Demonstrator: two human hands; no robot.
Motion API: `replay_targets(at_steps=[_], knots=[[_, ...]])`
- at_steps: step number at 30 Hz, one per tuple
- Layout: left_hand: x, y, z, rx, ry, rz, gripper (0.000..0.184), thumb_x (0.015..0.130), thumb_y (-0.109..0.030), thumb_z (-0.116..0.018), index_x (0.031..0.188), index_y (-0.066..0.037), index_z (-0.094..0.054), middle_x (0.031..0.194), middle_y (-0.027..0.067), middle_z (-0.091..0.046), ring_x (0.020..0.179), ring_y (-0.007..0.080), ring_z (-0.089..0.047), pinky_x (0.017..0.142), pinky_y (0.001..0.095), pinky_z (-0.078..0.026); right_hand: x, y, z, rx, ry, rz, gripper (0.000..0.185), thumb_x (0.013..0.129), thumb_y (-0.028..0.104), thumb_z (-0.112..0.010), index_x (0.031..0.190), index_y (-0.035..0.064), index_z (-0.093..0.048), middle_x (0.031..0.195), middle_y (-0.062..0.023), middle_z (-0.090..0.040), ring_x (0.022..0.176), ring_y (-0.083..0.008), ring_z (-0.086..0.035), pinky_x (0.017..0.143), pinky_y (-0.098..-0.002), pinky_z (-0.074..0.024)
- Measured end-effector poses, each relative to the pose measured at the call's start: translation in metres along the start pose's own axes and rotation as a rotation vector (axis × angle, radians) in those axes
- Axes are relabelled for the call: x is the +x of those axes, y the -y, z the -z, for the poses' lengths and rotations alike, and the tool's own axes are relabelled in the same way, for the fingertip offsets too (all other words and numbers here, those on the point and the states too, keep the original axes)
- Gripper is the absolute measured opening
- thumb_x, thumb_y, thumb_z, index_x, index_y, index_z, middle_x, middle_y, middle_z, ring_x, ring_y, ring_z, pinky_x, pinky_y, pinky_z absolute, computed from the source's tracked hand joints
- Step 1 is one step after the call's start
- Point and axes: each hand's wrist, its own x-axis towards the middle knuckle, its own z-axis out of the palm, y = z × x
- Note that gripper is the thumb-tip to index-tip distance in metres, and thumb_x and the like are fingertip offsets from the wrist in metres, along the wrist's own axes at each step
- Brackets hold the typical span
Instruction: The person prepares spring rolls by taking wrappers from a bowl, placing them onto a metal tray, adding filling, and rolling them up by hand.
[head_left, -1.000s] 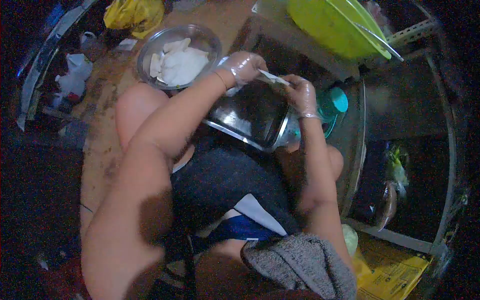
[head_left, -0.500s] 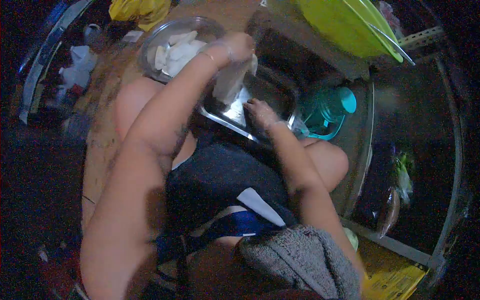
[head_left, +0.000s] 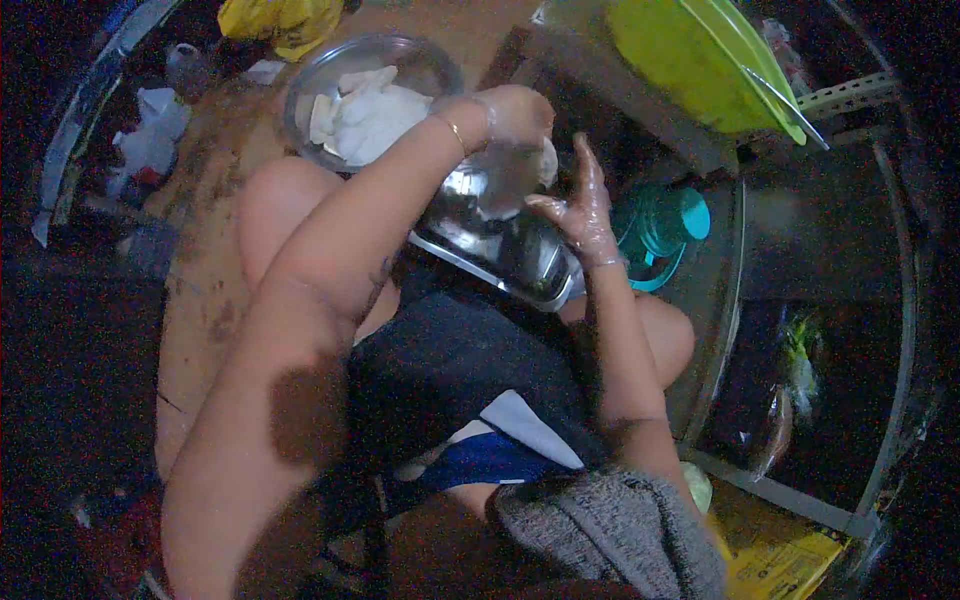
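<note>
My left hand (head_left: pixel 515 120), in a clear plastic glove, is closed on a pale, floppy piece (head_left: pixel 512 175) that hangs over a metal tray (head_left: pixel 470 262). The motion blurs that piece. To its right, my right hand (head_left: pixel 585 210), also gloved, is held up with thumb and fingers spread and nothing between them. The tray lies across my lap, its inside dark and shiny. Left of my left hand, a round metal bowl (head_left: pixel 299 105) holds several white pieces (head_left: pixel 375 120).
A teal jug (head_left: pixel 665 225) stands right of the tray. At the upper right is a large green basin (head_left: pixel 690 70) with a metal utensil on its rim. A yellow bag (head_left: pixel 285 22) lies at the top left. A shelf with wrapped greens (head_left: pixel 800 365) is on the right.
Both hands held a pale strip at first. My right hand let go, dipped to the tray, then rose to the right and opened. The pale piece now hangs from my left hand.
</note>
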Motion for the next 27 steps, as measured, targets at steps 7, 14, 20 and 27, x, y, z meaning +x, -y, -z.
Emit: replay_targets(at_steps=[7,14,20,27], knots=[[-0.005,0.021,0.003,-0.067,-0.069,0.083,0.02,0.074,-0.024,-0.068,0.086,-0.008,-0.066,0.084,0.0092,-0.067,0.077,0.0223,-0.063,0.074,0.0343,-0.05,0.043,0.007,0.005,0.216,-0.007,-0.187,0.033,0.076,-0.003,-0.058,0.11,0.001,-0.059,0.111,-0.0118,-0.063,0.102,-0.0197,-0.06,0.088,-0.03,-0.0472],[-0.014,0.021,0.001,-0.038,-0.01,0.028,0.02,0.078,-0.022,-0.06,0.091,-0.011,-0.069,0.096,0.0162,-0.066,0.087,0.0303,-0.064,0.079,0.0387,-0.048,0.039,0.017,0.035,-0.267,-0.057,0.234,0.023,0.068,-0.006,-0.063,0.087,0.0072,-0.067,0.083,-0.0109,-0.066,0.077,-0.026,-0.064,0.072,-0.0335,-0.0511],[-0.024,0.026,-0.025,0.306,0.458,0.215,0.023,0.074,-0.019,-0.066,0.094,-0.009,-0.069,0.095,0.0143,-0.067,0.088,0.0293,-0.065,0.079,0.04,-0.05,-0.033,0.01,-0.005,-0.516,0.888,-0.216,0.028,0.082,0.008,-0.053,0.108,0.0108,-0.064,0.103,-0.0189,-0.064,0.093,-0.0313,-0.062,0.083,-0.0374,-0.0491],[-0.042,-0.03,0.042,0.268,0.23,0.15,0.034,0.078,-0.023,-0.064,0.108,-0.006,-0.064,0.11,0.016,-0.062,0.102,0.0316,-0.06,0.09,0.0401,-0.046,0.071,0.093,0.138,-0.193,-0.243,0.384,0.025,0.08,0.012,-0.066,0.102,0.0014,-0.064,0.099,-0.0101,-0.066,0.089,-0.0185,-0.062,0.077,-0.0312,-0.0503]])
